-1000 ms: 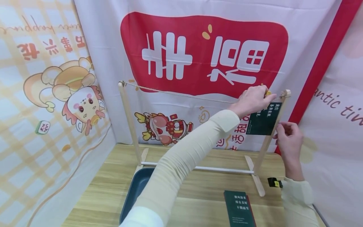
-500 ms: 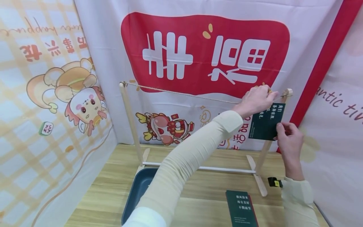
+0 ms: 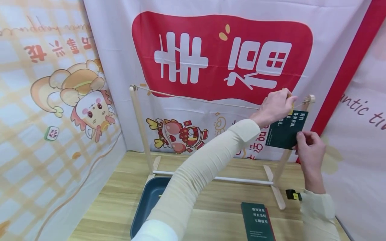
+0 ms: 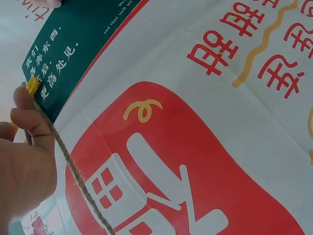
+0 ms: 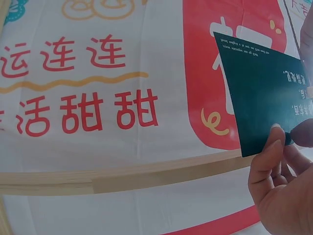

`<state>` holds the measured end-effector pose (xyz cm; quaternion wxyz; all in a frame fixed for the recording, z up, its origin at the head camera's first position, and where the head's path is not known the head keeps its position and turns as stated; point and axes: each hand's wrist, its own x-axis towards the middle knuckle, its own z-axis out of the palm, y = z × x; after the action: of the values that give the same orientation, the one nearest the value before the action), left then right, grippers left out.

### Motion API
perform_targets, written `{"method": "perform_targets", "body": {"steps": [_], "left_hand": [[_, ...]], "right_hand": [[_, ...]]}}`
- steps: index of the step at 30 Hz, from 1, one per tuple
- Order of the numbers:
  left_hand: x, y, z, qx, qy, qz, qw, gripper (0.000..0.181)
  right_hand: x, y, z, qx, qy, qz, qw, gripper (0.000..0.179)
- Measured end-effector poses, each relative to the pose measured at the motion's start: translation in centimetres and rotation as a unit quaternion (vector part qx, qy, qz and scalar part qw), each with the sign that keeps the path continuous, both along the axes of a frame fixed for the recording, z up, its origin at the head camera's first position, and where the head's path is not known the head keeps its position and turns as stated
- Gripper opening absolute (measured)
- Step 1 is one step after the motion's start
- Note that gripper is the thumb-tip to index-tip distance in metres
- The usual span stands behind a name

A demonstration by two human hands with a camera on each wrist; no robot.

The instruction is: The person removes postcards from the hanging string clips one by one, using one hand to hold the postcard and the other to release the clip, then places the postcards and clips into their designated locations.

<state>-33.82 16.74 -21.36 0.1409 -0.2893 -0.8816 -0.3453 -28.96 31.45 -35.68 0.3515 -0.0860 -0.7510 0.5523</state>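
Note:
A dark green card (image 3: 286, 130) with white lettering hangs near the right post, by the string (image 3: 196, 99). My right hand (image 3: 312, 149) pinches its lower right edge between thumb and fingers, as the right wrist view shows on the card (image 5: 264, 93). At the card's upper edge my left hand (image 3: 273, 106) holds a small yellow clip (image 4: 32, 86). The twine (image 4: 73, 166) runs past the left fingers in the left wrist view. Whether the clip grips both card and twine is hard to tell, since the fingers cover part of it.
The wooden stand (image 3: 141, 134) has two posts and a white lower bar (image 3: 241, 181). A dark blue tray (image 3: 139, 207) lies partly behind the left forearm. More green cards (image 3: 256, 219) lie stacked at the front. A small black object (image 3: 292, 194) is beside the right sleeve.
The card has shifted slightly to the right and lower, its edge now pinched by the right hand. My left hand has moved a little right with the yellow clip, which shows lower at the card's top.

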Motion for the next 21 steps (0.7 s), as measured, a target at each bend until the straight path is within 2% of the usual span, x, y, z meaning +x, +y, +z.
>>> {"method": "perform_targets", "body": {"steps": [4, 10, 16, 21], "left_hand": [[-0.2, -0.1, -0.1, 0.02, 0.03, -0.011, 0.9993, 0.016], [-0.4, -0.3, -0.1, 0.057, 0.086, -0.035, 0.994, 0.014], [-0.1, -0.7, 0.1, 0.107, 0.083, -0.037, 0.9901, 0.017], [0.2, -1.1, 0.3, 0.163, 0.084, -0.048, 0.9818, 0.026]], "right_hand": [[0.1, 0.0, 0.0, -0.001, 0.005, -0.001, 1.0, 0.027], [0.4, 0.1, -0.4, -0.003, -0.005, -0.004, 1.0, 0.027], [0.5, 0.3, -0.7, -0.013, -0.007, -0.002, 0.9999, 0.023], [0.9, 0.4, -1.1, -0.02, -0.013, -0.007, 0.9997, 0.021]]}}
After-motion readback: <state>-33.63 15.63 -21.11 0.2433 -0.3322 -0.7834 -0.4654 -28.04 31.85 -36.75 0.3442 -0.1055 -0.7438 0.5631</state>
